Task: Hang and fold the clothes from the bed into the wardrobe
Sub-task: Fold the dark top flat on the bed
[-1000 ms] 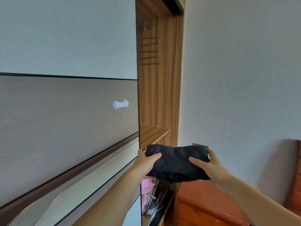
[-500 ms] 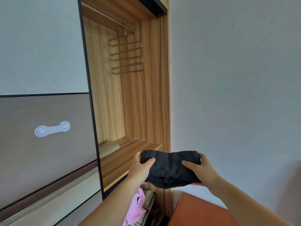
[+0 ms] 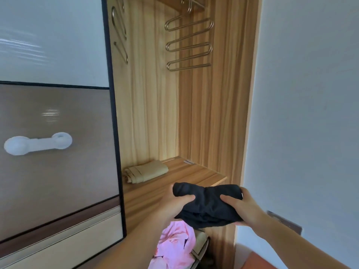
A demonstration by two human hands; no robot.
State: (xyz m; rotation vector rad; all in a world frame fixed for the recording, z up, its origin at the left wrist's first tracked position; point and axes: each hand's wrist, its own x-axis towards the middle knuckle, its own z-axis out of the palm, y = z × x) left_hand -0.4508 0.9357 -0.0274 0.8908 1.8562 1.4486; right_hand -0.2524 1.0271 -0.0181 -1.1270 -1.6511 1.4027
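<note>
A folded black garment is held between both hands just in front of the wardrobe's wooden shelf. My left hand grips its left end, thumb on top. Its right end sits in my right hand. A folded beige garment lies at the back left of that shelf. Above, a multi-tier metal hanger hangs from the rail in the open wardrobe compartment.
The sliding wardrobe door with a white handle covers the left side. A pink garment and a beige bag lie below the shelf. A white wall bounds the right. An orange-brown cabinet corner shows at bottom right.
The view has swung left to right into the open compartment and closer. Both hands have carried the black garment up to the shelf's front edge. The beige garment has come into sight.
</note>
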